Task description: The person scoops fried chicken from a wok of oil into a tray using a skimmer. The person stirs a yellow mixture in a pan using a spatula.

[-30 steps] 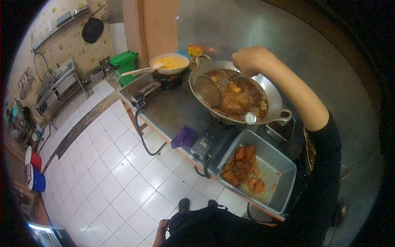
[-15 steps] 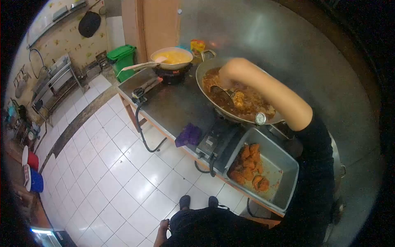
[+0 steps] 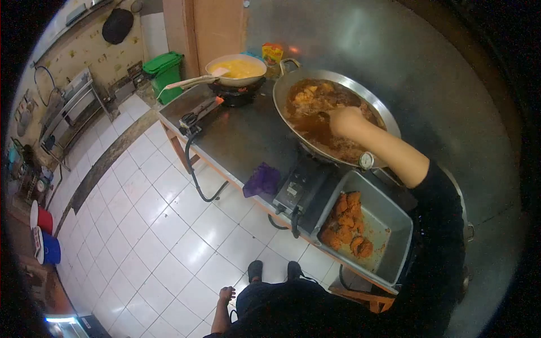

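My right hand (image 3: 345, 120) reaches over a large two-handled wok (image 3: 279, 107) of bubbling brown oil. Its fingers are closed around the handle of a skimmer, mostly hidden by the hand and the oil; only a dark bit shows beside the fingers. Golden battered pieces (image 3: 308, 96) float at the wok's far side. A round dial thermometer (image 3: 366, 160) sits at the near rim, below my forearm. Down by my hip, my left hand (image 3: 227, 294) hangs with loosely bent fingers, nothing visible in it.
A grey tub (image 3: 389, 222) with orange-brown fried pieces (image 3: 345, 225) stands right of the burner. Further left are a pan of yellow liquid (image 3: 239, 69) on another burner, a purple cloth (image 3: 262, 180) at the table edge and a green bin (image 3: 163, 76).
My right hand has moved right and nearer over the wok. The skimmer's bowl, earlier showing with a golden piece in it, is out of sight. My left hand has risen slightly and loosened.
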A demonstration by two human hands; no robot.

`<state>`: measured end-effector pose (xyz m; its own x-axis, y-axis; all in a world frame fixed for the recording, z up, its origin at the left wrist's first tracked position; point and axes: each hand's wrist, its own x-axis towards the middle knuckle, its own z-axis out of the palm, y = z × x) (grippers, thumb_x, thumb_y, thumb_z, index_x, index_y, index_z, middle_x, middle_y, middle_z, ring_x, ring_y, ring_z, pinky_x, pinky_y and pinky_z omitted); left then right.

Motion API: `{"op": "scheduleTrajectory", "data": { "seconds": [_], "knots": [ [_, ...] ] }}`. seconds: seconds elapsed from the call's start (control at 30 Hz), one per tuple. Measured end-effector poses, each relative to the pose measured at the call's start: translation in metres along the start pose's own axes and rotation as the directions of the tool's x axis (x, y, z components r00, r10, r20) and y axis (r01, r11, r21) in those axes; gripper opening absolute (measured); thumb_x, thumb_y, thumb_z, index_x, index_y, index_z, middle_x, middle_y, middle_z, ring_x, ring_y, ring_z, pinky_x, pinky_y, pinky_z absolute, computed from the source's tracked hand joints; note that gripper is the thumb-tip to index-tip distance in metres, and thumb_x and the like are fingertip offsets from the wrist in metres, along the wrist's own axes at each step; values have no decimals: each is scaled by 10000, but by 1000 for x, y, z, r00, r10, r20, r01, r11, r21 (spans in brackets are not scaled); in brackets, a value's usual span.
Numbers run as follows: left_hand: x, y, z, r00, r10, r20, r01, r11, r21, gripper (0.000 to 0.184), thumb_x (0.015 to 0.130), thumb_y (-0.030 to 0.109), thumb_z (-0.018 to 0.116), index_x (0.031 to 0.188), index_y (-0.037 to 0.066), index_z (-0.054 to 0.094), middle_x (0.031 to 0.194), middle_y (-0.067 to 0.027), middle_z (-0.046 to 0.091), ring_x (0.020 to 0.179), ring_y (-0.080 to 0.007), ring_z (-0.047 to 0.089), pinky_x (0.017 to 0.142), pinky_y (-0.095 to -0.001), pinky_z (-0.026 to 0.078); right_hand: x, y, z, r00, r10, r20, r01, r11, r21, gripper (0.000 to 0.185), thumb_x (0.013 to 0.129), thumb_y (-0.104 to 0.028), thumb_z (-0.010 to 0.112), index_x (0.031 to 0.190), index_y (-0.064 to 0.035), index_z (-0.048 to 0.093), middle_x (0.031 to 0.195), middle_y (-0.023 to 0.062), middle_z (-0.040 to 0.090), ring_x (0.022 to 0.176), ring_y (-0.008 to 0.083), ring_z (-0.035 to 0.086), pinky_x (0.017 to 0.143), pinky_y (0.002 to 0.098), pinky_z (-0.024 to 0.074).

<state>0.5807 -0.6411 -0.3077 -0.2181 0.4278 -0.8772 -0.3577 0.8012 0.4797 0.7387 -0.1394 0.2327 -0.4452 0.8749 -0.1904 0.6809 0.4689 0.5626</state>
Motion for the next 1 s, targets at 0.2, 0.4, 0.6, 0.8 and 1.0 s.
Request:
{"op": "scheduleTrajectory", "data": {
  "seconds": [0.2,0.4,0.6,0.8,1.0],
  "knots": [
    [-5,-13,-1,967,233,101,-254,905,341,273,736,222,405,787,1,558,679,-102,568,513,-188,534,415,-273,378,1,70,30,999,39,8,-40,979,200,262,650,-219,520,769,7,580,880,195,553,815,283,549,677,360,449],
    [6,-13,7,995,-92,37,83,977,197,301,729,230,383,824,6,560,726,-98,577,566,-198,546,466,-299,401,-25,93,54,952,282,-118,-236,924,302,239,674,-158,464,788,27,562,853,226,544,813,314,542,696,376,437],
    [1,17,10,997,-72,13,68,978,196,285,706,247,414,820,34,566,733,-97,576,563,-188,537,483,-303,386,-54,143,63,960,266,-91,-205,884,420,233,674,-129,447,833,-22,580,895,173,554,806,319,540,706,368,425],
    [26,20,17,995,-59,75,55,997,60,269,686,241,443,810,29,551,686,-96,560,508,-181,526,444,-293,376,-110,198,37,944,326,-59,-242,801,548,233,707,-153,436,829,-21,585,861,183,558,814,312,541,702,375,422],
    [18,11,48,999,0,40,-8,984,177,298,678,261,449,798,16,570,708,-112,566,509,-183,528,431,-292,388,-100,218,71,840,541,-23,-494,783,378,262,739,-130,412,905,42,519,909,206,540,875,303,517,718,372,410]
  ]
}}
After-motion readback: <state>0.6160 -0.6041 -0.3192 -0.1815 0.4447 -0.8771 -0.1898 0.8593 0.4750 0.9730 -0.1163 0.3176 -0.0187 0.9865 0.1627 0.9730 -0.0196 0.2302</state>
